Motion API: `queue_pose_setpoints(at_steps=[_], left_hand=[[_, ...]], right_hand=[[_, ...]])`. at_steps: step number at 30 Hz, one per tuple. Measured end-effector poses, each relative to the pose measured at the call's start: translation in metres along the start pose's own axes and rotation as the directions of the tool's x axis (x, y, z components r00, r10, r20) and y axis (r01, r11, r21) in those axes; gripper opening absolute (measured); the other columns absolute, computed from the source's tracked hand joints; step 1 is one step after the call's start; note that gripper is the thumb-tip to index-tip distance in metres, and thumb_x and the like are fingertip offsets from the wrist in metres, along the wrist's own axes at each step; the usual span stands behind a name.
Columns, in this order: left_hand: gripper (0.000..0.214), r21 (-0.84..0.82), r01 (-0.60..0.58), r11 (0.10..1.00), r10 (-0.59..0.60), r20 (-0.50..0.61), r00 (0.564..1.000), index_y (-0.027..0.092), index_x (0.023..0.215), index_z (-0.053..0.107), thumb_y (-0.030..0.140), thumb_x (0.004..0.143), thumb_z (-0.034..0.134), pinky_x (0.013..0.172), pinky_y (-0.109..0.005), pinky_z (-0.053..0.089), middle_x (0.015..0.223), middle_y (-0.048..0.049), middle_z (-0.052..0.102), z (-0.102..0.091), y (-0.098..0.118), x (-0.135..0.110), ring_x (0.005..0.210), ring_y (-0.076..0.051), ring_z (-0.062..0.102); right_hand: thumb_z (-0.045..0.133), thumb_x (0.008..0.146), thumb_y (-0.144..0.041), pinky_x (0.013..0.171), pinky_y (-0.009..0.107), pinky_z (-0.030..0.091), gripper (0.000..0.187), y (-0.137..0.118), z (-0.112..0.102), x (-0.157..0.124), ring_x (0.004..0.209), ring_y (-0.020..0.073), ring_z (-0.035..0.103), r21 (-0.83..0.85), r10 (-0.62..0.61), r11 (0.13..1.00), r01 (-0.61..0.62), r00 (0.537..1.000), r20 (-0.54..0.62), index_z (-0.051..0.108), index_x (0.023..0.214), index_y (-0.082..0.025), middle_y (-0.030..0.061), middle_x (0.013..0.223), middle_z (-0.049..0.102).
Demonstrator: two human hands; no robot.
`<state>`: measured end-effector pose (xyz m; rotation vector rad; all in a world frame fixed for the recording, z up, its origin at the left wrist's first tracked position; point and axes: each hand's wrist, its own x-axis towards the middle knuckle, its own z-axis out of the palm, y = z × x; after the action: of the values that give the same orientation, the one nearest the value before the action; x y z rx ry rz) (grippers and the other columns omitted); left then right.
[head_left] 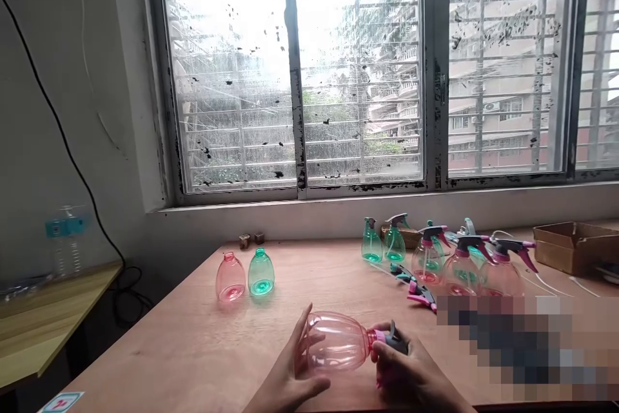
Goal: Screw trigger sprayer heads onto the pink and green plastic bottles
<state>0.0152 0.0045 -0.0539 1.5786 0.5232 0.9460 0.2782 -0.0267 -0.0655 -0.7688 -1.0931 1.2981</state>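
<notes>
A clear pink spray bottle (338,341) lies sideways above the near part of the table, its base to the left. My left hand (293,364) cups the base end, with the fingers behind and the thumb below in front. At the neck, my right hand (416,366) is closed around the pink and dark grey spray head (395,339), thumb by the collar. The head sits at the bottle's mouth; whether it is screwed tight cannot be seen. Two loose spray heads, one green and grey (402,273), one pink and grey (422,297), lie beyond the right hand.
On the wooden table (169,348) stand headless pink (231,279) and green (261,274) bottles. Several bottles with spray heads, including a pink one (461,265), stand at the right. A cardboard box (556,249) is farther right. A pixelated patch covers the right front.
</notes>
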Motion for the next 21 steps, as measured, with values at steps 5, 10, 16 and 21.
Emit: queue_pose_setpoints(at_steps=[5, 10, 16, 21], left_hand=[[0.124, -0.03, 0.055, 0.998, -0.056, -0.041, 0.998, 0.028, 0.157, 0.006, 0.045, 0.065, 0.087, 0.113, -0.051, 0.033, 0.147, -0.0172, 0.044, 0.0, -0.003, 0.002, 0.139, -0.037, 0.039], [0.114, 0.007, 0.053, 0.999, -0.053, -0.037, 0.998, 0.029, 0.157, 0.012, 0.04, 0.07, 0.085, 0.116, -0.049, 0.031, 0.148, -0.0148, 0.046, 0.001, 0.003, 0.001, 0.142, -0.035, 0.037], [0.123, -0.029, 0.0, 1.0, -0.001, -0.056, 0.998, 0.036, 0.156, 0.007, 0.037, 0.064, 0.089, 0.117, -0.05, 0.029, 0.159, -0.0105, 0.031, -0.001, -0.007, 0.002, 0.143, -0.035, 0.035], [0.115, -0.039, 0.04, 0.998, -0.043, -0.062, 0.997, 0.026, 0.157, 0.015, 0.05, 0.068, 0.084, 0.115, -0.053, 0.031, 0.143, -0.0168, 0.05, -0.004, -0.011, 0.003, 0.138, -0.039, 0.041]], right_hand=[[0.085, 0.067, -0.052, 0.049, 0.032, 0.054, 0.053, 0.004, -0.001, 0.002, 0.049, 0.0164, 0.064, 0.012, -0.004, 1.0, 0.004, 1.0, 0.002, 0.057, 0.097, -0.019, 0.0005, 0.07, 0.067], [0.084, 0.069, -0.052, 0.048, 0.032, 0.054, 0.05, 0.005, -0.002, 0.004, 0.046, 0.0154, 0.062, 0.008, -0.023, 1.0, 0.023, 0.999, 0.026, 0.059, 0.096, -0.018, 0.0001, 0.068, 0.066], [0.085, 0.067, -0.054, 0.047, 0.032, 0.055, 0.054, 0.003, 0.0, 0.002, 0.048, 0.0155, 0.062, 0.011, 0.023, 1.0, -0.023, 1.0, -0.005, 0.06, 0.098, -0.018, -0.0001, 0.071, 0.066], [0.087, 0.064, -0.054, 0.047, 0.029, 0.052, 0.053, 0.002, 0.004, 0.002, 0.045, 0.0134, 0.061, 0.043, 0.02, 0.999, -0.02, 1.0, -0.006, 0.061, 0.094, -0.019, -0.0011, 0.068, 0.065]])
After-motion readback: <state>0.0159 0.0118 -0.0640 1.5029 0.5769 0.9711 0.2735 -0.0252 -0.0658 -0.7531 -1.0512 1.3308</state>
